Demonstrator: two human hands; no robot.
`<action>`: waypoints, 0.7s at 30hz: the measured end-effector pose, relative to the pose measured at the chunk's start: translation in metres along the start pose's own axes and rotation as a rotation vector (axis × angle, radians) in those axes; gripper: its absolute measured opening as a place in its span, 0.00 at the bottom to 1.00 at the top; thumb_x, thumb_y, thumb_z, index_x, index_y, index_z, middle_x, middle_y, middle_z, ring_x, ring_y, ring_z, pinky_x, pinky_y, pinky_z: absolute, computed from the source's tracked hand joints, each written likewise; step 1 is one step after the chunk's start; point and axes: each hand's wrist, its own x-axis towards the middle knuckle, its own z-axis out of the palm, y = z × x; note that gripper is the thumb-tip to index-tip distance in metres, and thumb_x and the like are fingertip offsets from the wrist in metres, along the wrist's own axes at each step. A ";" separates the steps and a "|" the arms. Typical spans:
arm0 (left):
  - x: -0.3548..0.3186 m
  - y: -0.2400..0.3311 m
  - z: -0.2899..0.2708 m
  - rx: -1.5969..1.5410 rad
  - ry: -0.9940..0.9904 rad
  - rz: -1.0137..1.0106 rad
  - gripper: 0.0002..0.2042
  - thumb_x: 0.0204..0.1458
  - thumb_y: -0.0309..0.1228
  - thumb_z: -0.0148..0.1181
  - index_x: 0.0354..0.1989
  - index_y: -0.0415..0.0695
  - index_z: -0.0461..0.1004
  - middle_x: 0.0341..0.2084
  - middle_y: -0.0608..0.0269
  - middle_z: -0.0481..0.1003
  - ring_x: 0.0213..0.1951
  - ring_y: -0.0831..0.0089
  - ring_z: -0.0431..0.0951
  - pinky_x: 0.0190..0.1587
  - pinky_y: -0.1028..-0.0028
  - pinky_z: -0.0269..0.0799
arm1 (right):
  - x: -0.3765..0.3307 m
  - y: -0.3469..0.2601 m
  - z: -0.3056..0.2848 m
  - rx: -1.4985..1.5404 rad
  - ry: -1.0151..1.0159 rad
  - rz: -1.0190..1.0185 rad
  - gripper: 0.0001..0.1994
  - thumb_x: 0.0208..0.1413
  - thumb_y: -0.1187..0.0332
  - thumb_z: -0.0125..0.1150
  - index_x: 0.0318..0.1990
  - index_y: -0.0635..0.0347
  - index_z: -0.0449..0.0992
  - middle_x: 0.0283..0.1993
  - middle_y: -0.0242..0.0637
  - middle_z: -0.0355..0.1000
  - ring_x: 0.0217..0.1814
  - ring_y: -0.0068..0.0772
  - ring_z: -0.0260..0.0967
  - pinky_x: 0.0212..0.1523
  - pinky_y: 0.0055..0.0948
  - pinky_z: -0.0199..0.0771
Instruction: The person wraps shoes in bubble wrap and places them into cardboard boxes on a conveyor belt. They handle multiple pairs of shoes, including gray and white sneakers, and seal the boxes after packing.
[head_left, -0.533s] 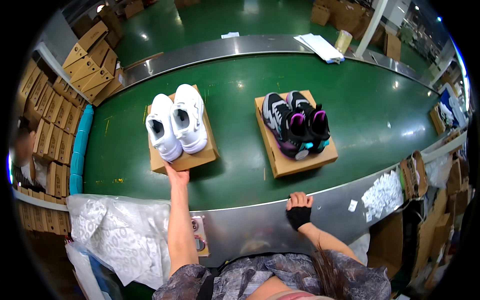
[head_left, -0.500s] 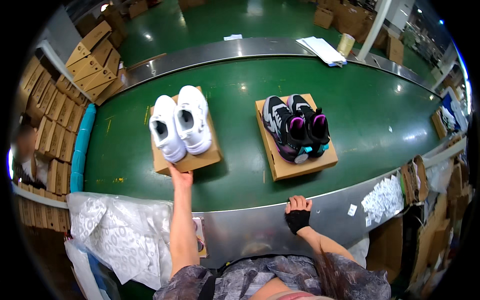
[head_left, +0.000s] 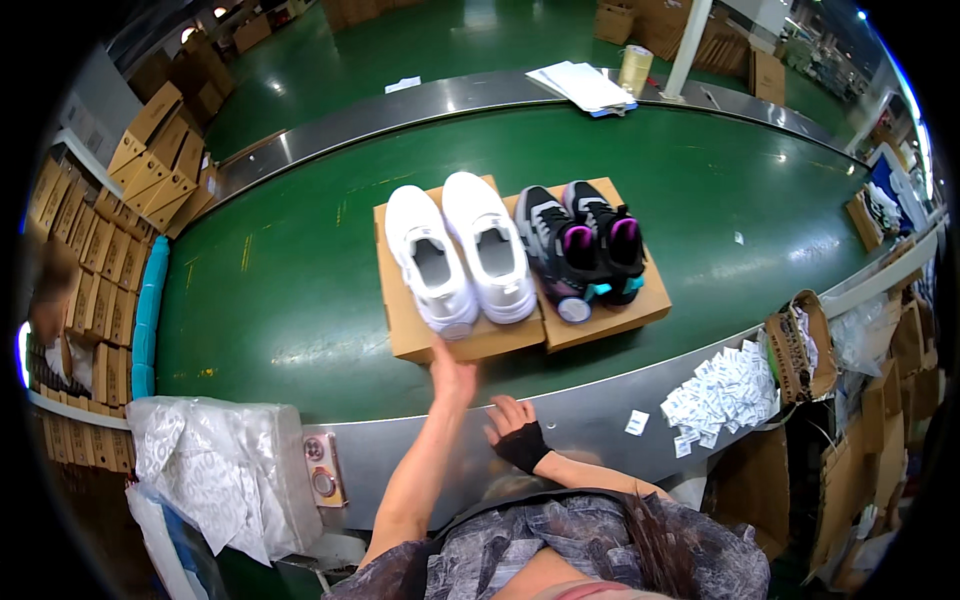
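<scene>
On the wide green conveyor belt, two flat cardboard boxes lie side by side and touching: the left box carries a pair of white sneakers, the right box a pair of black sneakers. The left hand reaches over the steel rim, fingers spread open against the left box's near edge, gripping nothing. The right hand, in a dark wrist wrap, rests loosely open on the rim, empty. Steady pressure low on the box wall should move it without tipping the shoes. Open belt lies to the left; the right box blocks the other side.
</scene>
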 end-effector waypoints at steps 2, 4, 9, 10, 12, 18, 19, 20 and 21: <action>-0.006 -0.039 0.022 0.016 -0.062 -0.063 0.22 0.56 0.47 0.44 0.51 0.41 0.59 0.45 0.59 0.67 0.45 0.63 0.69 0.44 0.62 0.67 | -0.008 0.017 -0.021 0.009 -0.001 -0.071 0.17 0.41 0.66 0.58 0.41 0.61 0.68 0.50 0.43 0.63 0.55 0.42 0.59 0.50 0.44 0.57; -0.019 -0.074 0.048 0.083 -0.108 -0.167 0.21 0.55 0.47 0.46 0.49 0.42 0.60 0.43 0.60 0.67 0.42 0.64 0.70 0.40 0.63 0.69 | -0.021 0.038 -0.040 -0.045 -0.006 -0.028 0.17 0.41 0.66 0.58 0.41 0.62 0.68 0.50 0.44 0.63 0.54 0.42 0.60 0.49 0.43 0.58; -0.054 -0.122 0.067 0.332 -0.302 -0.614 0.29 0.53 0.47 0.50 0.55 0.36 0.56 0.49 0.42 0.62 0.51 0.58 0.65 0.51 0.62 0.64 | -0.053 0.081 -0.062 -0.074 -0.005 0.047 0.15 0.40 0.66 0.57 0.38 0.60 0.70 0.45 0.41 0.65 0.50 0.43 0.61 0.49 0.42 0.58; -0.071 -0.114 0.074 0.409 -0.308 -0.657 0.29 0.53 0.46 0.50 0.55 0.36 0.56 0.50 0.41 0.63 0.51 0.57 0.65 0.51 0.63 0.64 | -0.055 0.081 -0.064 -0.136 0.000 0.017 0.13 0.41 0.67 0.57 0.36 0.60 0.70 0.43 0.40 0.66 0.48 0.42 0.62 0.49 0.41 0.59; -0.078 -0.098 0.059 0.587 -0.353 -0.581 0.29 0.53 0.44 0.51 0.55 0.34 0.57 0.49 0.41 0.64 0.51 0.56 0.66 0.49 0.64 0.66 | -0.049 0.073 -0.072 -0.085 -0.021 0.067 0.14 0.41 0.67 0.57 0.37 0.60 0.70 0.45 0.41 0.65 0.50 0.42 0.62 0.50 0.40 0.58; -0.091 0.001 -0.069 1.567 -0.139 0.537 0.26 0.51 0.41 0.54 0.51 0.31 0.62 0.50 0.41 0.63 0.53 0.53 0.63 0.54 0.61 0.58 | -0.049 0.073 -0.065 -0.108 0.066 0.012 0.13 0.44 0.67 0.55 0.37 0.62 0.70 0.49 0.43 0.64 0.54 0.42 0.60 0.50 0.40 0.60; -0.104 0.018 -0.087 1.692 -0.083 0.602 0.28 0.50 0.41 0.54 0.53 0.30 0.60 0.52 0.38 0.60 0.57 0.49 0.58 0.58 0.58 0.51 | -0.051 0.074 -0.063 -0.114 0.067 0.007 0.13 0.44 0.67 0.55 0.37 0.62 0.70 0.50 0.43 0.64 0.54 0.42 0.60 0.50 0.40 0.60; -0.118 0.028 -0.108 1.822 0.010 0.627 0.28 0.50 0.41 0.53 0.54 0.32 0.59 0.55 0.39 0.57 0.59 0.49 0.55 0.58 0.53 0.47 | -0.052 0.074 -0.062 -0.123 0.076 0.004 0.13 0.44 0.67 0.55 0.38 0.62 0.70 0.50 0.43 0.64 0.54 0.42 0.60 0.50 0.40 0.60; -0.132 0.035 -0.131 1.949 0.117 0.648 0.28 0.51 0.42 0.51 0.55 0.34 0.58 0.57 0.39 0.53 0.61 0.49 0.51 0.58 0.47 0.42 | -0.052 0.073 -0.062 -0.128 0.080 -0.005 0.13 0.44 0.67 0.55 0.38 0.62 0.69 0.50 0.43 0.64 0.54 0.43 0.60 0.50 0.41 0.60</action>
